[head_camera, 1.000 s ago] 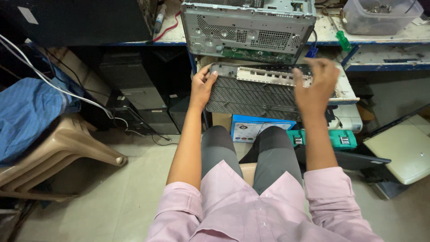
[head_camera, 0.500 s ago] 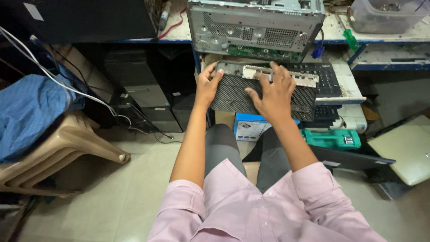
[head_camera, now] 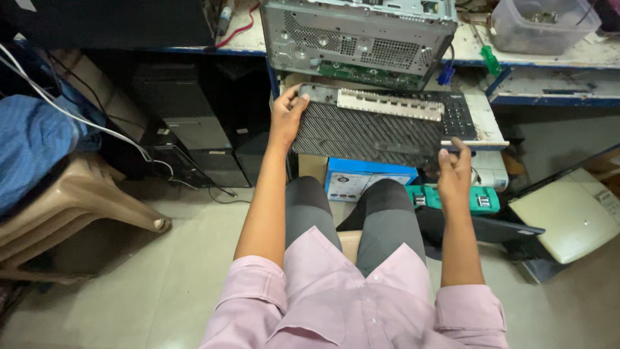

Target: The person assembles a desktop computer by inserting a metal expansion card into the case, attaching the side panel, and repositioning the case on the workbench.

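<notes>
While seated: the person's knees are lowest in view, and a dark ribbed panel [head_camera: 365, 132] with a bare metal strip along its far edge is held above them, in front of the desk [head_camera: 549, 55].
Right hand [head_camera: 454, 173]: at the panel's near right corner, fingers loosely curled and spread, only the tips touching.
Left hand [head_camera: 286, 113]: fingers wrapped round the panel's left end, thumb on top.
Handling: probably light, stiff, with sharp sheet-metal edges; best held by both short ends.
Behind: keyboard [head_camera: 460, 113] on its tray, then an opened computer case [head_camera: 358, 35] on the desk.
</notes>
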